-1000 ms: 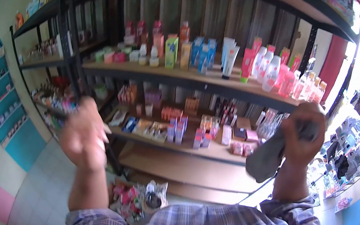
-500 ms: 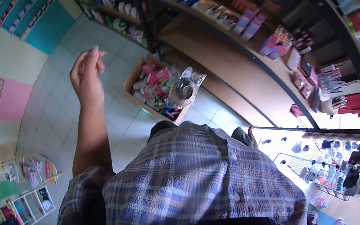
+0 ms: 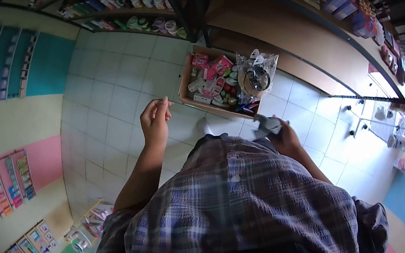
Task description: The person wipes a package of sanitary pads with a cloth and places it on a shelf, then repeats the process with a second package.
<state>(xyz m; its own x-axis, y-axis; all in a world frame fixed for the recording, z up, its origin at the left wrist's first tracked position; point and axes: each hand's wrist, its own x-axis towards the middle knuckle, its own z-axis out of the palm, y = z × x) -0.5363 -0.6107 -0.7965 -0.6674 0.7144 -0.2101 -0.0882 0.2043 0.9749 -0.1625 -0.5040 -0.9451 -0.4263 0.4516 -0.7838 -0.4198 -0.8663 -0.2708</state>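
Note:
My left hand [image 3: 155, 122] is raised over the tiled floor, to the left of the cardboard box. Its fingers are curled in toward the thumb, and nothing shows between them. Low beside my body, my right hand [image 3: 287, 140] grips a bunched grey cloth [image 3: 268, 125], close to the box's front corner. The open cardboard box [image 3: 185, 78] stands on the floor, filled with pink packets [image 3: 219, 66], small boxes and tubes. Lying on its right side is a clear plastic bag [image 3: 269, 68] with a dark round thing in it.
Brown shelving [image 3: 271, 24] runs along the right, its upper tiers holding boxed goods. Bottles and jars [image 3: 139, 1] line the shelf behind. Display racks [image 3: 1, 187] hang on the left wall. A white-framed stand [image 3: 373, 119] is at the right.
My view has turned and the box appears further right. My left hand has come lower and nearer the box. My right hand with the grey cloth, mostly hidden before, now shows clearly.

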